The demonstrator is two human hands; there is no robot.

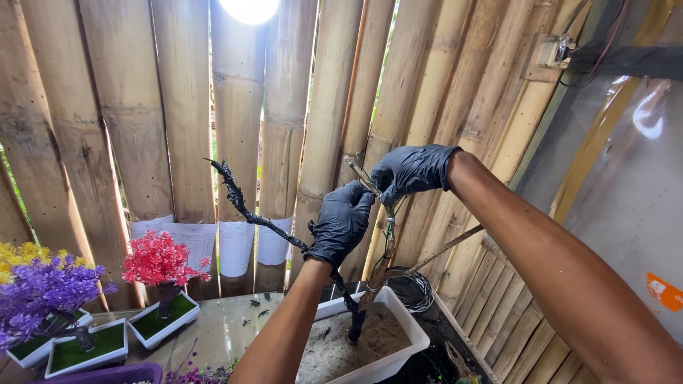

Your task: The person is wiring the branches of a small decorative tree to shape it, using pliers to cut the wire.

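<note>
While hands (377, 199) grip branch (388, 242), base (353, 334) sand-hidden.

White paper sheets (213, 245) on bamboo; perhaps an orange sticker (664, 291) right.

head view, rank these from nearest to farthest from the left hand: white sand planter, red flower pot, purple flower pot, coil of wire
From the left hand:
1. White sand planter, just below it, holding the branch's base.
2. Coil of wire, lower right, behind the planter; close to the planter's distance, so this pair is hard to split.
3. Red flower pot, to the left on the table.
4. Purple flower pot, far left.
</note>
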